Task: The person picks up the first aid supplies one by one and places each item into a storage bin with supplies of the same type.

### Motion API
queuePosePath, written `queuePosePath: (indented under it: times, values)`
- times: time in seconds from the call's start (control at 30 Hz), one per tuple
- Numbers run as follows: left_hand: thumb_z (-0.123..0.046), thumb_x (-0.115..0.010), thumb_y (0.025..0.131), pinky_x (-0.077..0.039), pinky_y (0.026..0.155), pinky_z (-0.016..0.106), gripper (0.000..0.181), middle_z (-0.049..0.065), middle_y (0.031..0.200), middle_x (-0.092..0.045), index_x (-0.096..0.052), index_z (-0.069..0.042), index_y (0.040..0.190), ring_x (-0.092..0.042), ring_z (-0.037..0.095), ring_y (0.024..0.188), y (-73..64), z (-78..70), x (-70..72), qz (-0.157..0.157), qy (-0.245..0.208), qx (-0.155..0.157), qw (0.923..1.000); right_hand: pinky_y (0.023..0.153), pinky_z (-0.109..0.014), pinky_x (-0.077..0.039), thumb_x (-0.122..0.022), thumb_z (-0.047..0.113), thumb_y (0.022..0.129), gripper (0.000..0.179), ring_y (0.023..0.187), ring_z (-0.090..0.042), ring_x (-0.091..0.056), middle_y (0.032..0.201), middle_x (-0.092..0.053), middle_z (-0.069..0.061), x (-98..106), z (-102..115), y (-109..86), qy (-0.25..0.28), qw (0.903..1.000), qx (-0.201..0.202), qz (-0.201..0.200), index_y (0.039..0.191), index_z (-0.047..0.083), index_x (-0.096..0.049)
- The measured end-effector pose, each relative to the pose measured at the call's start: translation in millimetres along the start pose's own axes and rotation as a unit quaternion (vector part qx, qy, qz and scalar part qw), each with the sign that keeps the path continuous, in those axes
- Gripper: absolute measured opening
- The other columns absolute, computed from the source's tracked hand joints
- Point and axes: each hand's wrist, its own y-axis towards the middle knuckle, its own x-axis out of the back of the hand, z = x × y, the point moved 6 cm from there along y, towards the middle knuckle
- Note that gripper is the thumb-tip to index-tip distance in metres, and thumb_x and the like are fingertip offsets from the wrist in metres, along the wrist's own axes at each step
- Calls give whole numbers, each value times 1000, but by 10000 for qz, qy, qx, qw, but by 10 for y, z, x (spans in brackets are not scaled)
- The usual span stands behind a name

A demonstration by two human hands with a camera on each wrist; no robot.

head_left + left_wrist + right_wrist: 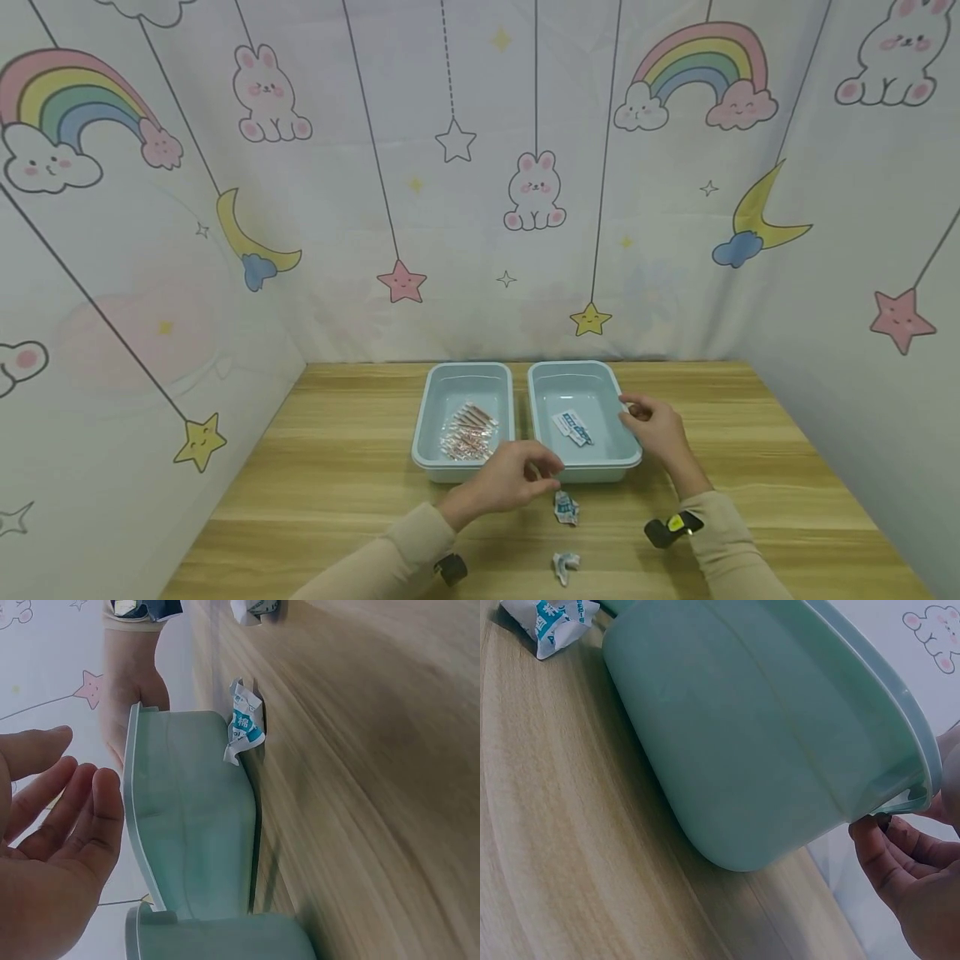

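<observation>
My right hand [660, 429] grips the right rim of the right light-blue plastic bin [536, 408]; in the right wrist view its fingertips [866, 832] are under the rim. Inside this bin lie small white-and-blue packets [573, 427]. My left hand [510, 477] hovers at the front between the two bins, fingers loosely bent, holding nothing. Below it on the table lies a crumpled white-and-blue wrapper [566, 507]. The left light-blue bin [420, 433] holds many small sticks with reddish-brown shafts and white ends, like swabs [470, 432].
A second crumpled wrapper [565, 567] lies nearer the front on the wood-grain table [337, 467]. Behind and at both sides hang pale printed curtains [480, 208]. The two bins stand side by side with a narrow gap.
</observation>
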Motion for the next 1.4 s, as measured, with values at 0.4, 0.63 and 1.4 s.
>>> queuePosePath:
  times: [0.4,0.63,1.4]
  values:
    - [-14,-74,87,-51,70,10,21,4,98,-72,-71,-5,106,-62,-3,84,-25,32,-66,181,180,61,9997,71,-25,-48,-66,17,89,33,82,-16,-58,95,-68,-11,-26,-64,40,-24,10000,67,-59,119,5,-68]
    - [-13,-74,87,-51,69,9,22,-1,97,-72,-72,-5,106,-67,7,86,-33,47,-91,210,202,68,9996,72,-24,-48,-66,16,89,32,84,-18,-59,95,-67,-12,-32,-52,40,73,10000,27,-39,119,4,-68]
    - [-10,-76,84,-52,69,9,20,4,98,-73,-71,-6,103,-66,4,82,-122,66,-293,649,339,-165,9972,71,-25,-48,-66,15,90,33,84,-18,-58,96,-67,-12,-29,-58,34,131,9999,33,40,120,3,-67]
